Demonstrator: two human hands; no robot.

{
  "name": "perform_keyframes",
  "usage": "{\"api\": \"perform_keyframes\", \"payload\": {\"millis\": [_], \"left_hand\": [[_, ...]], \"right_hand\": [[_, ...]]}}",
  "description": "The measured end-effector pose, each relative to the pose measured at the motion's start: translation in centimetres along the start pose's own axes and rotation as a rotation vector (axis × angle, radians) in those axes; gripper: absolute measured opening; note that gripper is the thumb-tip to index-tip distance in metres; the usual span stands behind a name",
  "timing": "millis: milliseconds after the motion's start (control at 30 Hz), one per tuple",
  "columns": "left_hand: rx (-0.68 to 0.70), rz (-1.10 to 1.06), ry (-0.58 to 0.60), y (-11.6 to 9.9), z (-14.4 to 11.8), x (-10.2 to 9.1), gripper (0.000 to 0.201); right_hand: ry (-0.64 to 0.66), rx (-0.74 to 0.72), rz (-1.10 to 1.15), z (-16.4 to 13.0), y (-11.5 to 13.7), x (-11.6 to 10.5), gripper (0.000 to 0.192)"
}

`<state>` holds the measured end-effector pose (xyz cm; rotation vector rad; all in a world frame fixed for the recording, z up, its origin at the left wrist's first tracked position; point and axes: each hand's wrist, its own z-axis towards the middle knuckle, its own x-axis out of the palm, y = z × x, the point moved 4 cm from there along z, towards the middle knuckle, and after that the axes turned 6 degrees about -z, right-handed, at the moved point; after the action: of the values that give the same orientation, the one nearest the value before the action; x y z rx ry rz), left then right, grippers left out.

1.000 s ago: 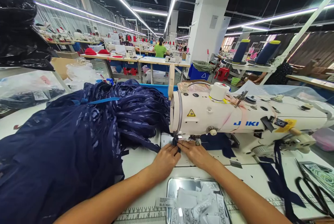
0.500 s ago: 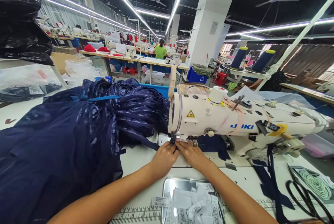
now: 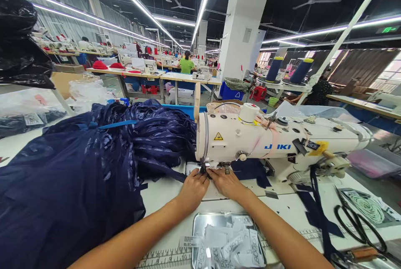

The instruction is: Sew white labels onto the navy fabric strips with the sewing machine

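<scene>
Right under the needle of the sewing machine (image 3: 250, 139) sits a small dark navy strip of fabric (image 3: 206, 171), and that is where both of our hands meet. Our left hand (image 3: 194, 187) presses down on its near left side with the fingers curled close and fingertips pinching the cloth; our right hand (image 3: 226, 182) lies flatter, fingertips laid on the strip from the right. So the grip on each side is nearly closed on the piece, though the exact fingertip contact is partly hidden by the presser foot area.

We judge the strip to be light, soft and limp, likely to slide and bunch on the smooth plate, so it wants holding flat near its edges, close to the needle yet clear of it.

A narrow navy band runs from the needle leftward into the big heap of navy garments (image 3: 78, 177), which fills the left of the white surface (image 3: 163, 196). Just in front of our wrists is a metal tray (image 3: 198, 223) holding white printed labels (image 3: 232, 244). To the right, loose navy straps (image 3: 316, 210) hang from the machine, with black scissors (image 3: 357, 223) beyond them. Two navy thread cones (image 3: 288, 70) stand behind the machine, and another person in a green top (image 3: 187, 64) sits at a far bench.
</scene>
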<state>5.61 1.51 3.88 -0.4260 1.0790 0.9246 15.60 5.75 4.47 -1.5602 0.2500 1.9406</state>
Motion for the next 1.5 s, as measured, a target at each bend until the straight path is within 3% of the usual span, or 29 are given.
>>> {"api": "perform_keyframes", "payload": {"millis": [133,367,1033,1500], "left_hand": [[0.006,-0.042,0.033,1.2,-0.6,-0.8,0.013],[-0.022,-0.263,0.119,3.9,-1.7,-2.0,0.028],[-0.010,-0.199,0.147,3.0,-2.0,-2.1,0.033],[-0.032,-0.203,0.218,3.1,-1.8,-1.9,0.040]], "right_hand": [[-0.057,-0.012,0.085,-0.3,-0.4,-0.2,0.031],[-0.003,-0.039,0.208,-1.0,0.4,-0.8,0.029],[0.038,-0.014,0.267,-0.7,0.1,-0.7,0.032],[-0.042,-0.039,0.249,-0.9,0.5,-0.9,0.029]]}}
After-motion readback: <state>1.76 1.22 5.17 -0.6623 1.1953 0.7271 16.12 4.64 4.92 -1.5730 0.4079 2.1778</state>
